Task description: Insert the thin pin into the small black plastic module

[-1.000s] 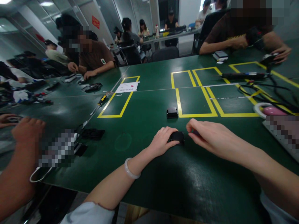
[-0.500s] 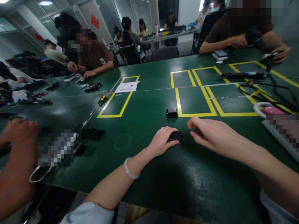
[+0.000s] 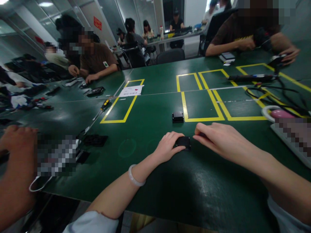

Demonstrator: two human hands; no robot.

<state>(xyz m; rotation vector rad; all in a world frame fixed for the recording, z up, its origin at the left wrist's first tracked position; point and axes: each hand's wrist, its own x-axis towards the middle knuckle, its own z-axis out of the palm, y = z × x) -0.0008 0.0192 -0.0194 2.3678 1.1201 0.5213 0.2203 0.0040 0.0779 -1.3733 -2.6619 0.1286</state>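
Note:
On the green table, my left hand (image 3: 170, 145) grips a small black rectangular part (image 3: 184, 142) from its left side, thumb in front and fingers behind. Just right of that part, my right hand (image 3: 215, 136) is closed in a pinch. Something small and dark shows between its fingers, too hidden to name. A second black boxy part (image 3: 178, 117) sits on the table beyond my left hand, beside a yellow tape corner.
Yellow tape outlines (image 3: 204, 119) mark the table ahead. A white paper (image 3: 131, 91) and a yellow-black screwdriver (image 3: 105, 105) lie left. Black cables (image 3: 262, 97) and a pink object (image 3: 282, 114) are at right. A co-worker's arm (image 3: 17, 161) rests at far left.
My right hand has shifted slightly left, its fingers pinched closer together near the black part. My left hand keeps its hold on the part.

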